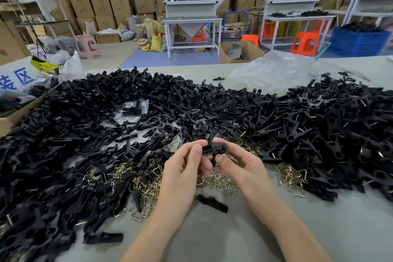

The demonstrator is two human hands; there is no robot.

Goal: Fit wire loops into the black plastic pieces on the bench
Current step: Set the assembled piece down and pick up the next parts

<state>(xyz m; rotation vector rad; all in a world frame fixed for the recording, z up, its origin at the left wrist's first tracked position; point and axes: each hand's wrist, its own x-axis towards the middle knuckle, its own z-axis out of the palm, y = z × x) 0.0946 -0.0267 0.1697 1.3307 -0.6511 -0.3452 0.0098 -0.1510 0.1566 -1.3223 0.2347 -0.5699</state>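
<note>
Head view: left hand (184, 168) and right hand (238, 164) both pinched on one small black plastic clip piece (214, 148), held just above the grey counter (212, 236). Huge heap of black plastic pieces (106, 125) behind the clip, brassy bent wire loops (146, 183) scattered just below it.

Left hand (182, 168): fingers curling, thumb pinching toward right hand. Right hand (236, 161): thumb and fingertips gripping, touching the left. Forearms converging.
</note>
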